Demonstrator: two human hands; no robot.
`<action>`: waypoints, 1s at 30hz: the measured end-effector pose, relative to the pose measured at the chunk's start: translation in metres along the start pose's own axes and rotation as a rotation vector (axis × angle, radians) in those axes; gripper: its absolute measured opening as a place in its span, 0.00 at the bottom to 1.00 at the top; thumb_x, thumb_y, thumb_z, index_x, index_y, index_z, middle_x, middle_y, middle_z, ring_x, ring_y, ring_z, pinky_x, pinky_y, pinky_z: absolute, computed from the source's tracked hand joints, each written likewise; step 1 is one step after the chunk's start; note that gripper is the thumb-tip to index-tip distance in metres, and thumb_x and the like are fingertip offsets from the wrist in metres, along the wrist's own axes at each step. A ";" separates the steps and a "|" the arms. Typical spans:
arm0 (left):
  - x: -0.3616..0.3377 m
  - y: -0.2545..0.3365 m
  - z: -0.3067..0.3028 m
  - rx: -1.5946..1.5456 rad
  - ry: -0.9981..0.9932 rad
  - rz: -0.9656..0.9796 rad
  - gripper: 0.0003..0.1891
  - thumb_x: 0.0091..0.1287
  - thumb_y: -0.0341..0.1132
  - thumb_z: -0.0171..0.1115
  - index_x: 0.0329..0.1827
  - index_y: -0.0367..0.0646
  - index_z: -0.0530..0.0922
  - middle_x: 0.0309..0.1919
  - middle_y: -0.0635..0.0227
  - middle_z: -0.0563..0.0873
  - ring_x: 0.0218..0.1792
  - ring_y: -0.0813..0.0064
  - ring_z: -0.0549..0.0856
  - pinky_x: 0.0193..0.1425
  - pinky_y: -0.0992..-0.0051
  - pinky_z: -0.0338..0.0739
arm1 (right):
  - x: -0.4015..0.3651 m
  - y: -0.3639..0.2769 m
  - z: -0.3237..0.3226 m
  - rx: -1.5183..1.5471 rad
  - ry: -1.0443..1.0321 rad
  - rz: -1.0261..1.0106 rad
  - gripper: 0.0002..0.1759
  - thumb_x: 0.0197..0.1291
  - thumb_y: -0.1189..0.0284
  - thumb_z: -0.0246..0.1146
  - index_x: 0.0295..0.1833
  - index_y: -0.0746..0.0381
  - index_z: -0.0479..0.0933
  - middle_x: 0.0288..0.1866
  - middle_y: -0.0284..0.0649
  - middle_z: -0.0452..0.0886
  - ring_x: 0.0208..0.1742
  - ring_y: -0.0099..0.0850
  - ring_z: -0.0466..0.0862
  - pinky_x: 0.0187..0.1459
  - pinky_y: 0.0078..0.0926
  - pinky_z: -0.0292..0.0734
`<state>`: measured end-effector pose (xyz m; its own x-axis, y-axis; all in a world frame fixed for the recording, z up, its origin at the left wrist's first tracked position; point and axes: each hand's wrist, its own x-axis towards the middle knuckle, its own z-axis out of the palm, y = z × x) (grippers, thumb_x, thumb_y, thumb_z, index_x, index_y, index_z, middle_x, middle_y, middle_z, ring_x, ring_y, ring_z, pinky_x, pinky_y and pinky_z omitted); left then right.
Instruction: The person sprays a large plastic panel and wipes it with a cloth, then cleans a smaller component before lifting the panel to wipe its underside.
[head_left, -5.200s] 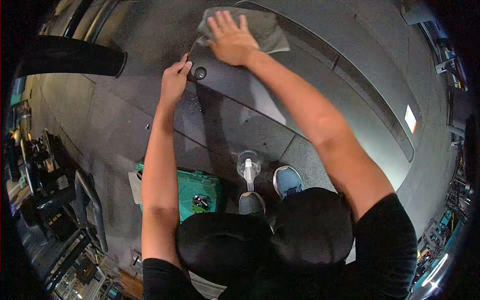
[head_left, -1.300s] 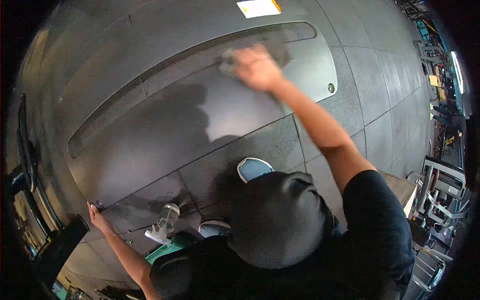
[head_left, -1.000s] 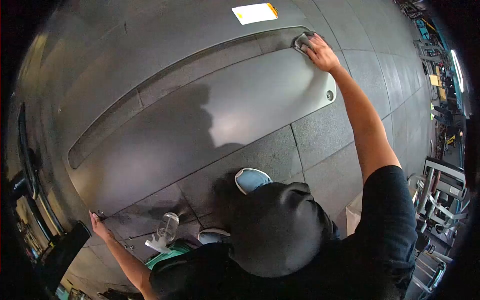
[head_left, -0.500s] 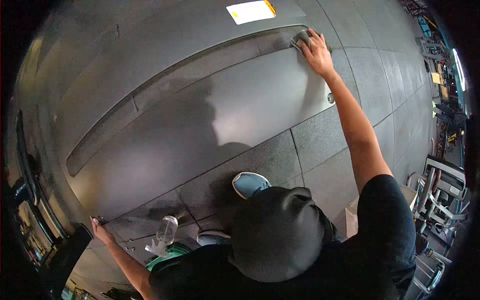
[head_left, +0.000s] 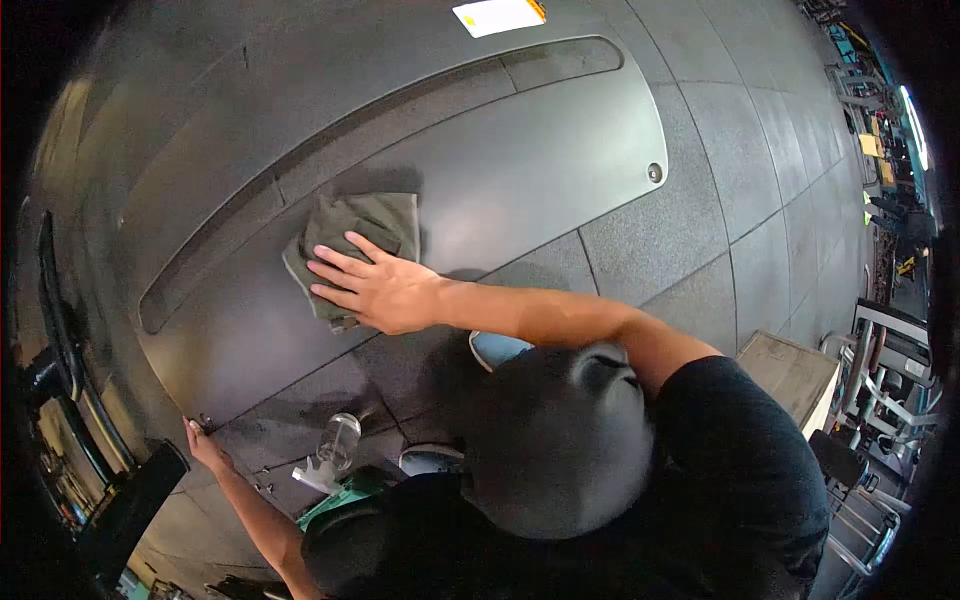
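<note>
A spray bottle stood on the tiled floor near the person's feet, just beside a teal case. To its left, the left hand touched the near left corner of the grey panel; whether its fingers closed on the edge could not be told. Farther in and well apart from it, the right hand lay flat with fingers spread, pressing an olive cloth onto the panel's left-middle area. The cloth lay crumpled, partly under the palm. A round fastener sat at the panel's right end. A white and orange label showed at the far edge.
</note>
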<state>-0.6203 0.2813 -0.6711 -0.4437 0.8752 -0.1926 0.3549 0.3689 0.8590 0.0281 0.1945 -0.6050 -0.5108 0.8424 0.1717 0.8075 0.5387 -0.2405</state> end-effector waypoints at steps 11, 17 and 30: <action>-0.002 0.008 0.003 0.026 -0.050 0.104 0.30 0.81 0.47 0.61 0.78 0.37 0.73 0.70 0.62 0.81 0.66 0.68 0.80 0.73 0.67 0.71 | -0.319 0.359 -0.067 -0.629 -0.025 0.882 0.32 0.76 0.49 0.52 0.81 0.44 0.67 0.89 0.42 0.56 0.87 0.61 0.50 0.81 0.71 0.46; 0.005 -0.007 -0.004 -0.031 -0.079 0.052 0.31 0.82 0.48 0.59 0.79 0.36 0.71 0.70 0.63 0.81 0.65 0.67 0.80 0.72 0.67 0.72 | -0.323 0.282 -0.084 -0.367 0.374 0.953 0.30 0.78 0.57 0.51 0.80 0.55 0.69 0.87 0.45 0.60 0.86 0.63 0.53 0.84 0.54 0.51; -0.014 0.009 0.005 -0.034 -0.112 0.083 0.30 0.82 0.48 0.59 0.80 0.41 0.71 0.70 0.67 0.81 0.66 0.70 0.80 0.68 0.68 0.76 | -0.207 0.028 -0.020 -0.153 0.081 0.694 0.48 0.58 0.72 0.71 0.85 0.50 0.62 0.90 0.40 0.52 0.89 0.58 0.45 0.83 0.66 0.46</action>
<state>-0.6072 0.2741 -0.6631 -0.3190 0.9324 -0.1701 0.3578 0.2847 0.8893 0.1628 0.0349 -0.6279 0.1545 0.9830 0.0992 0.9737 -0.1345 -0.1842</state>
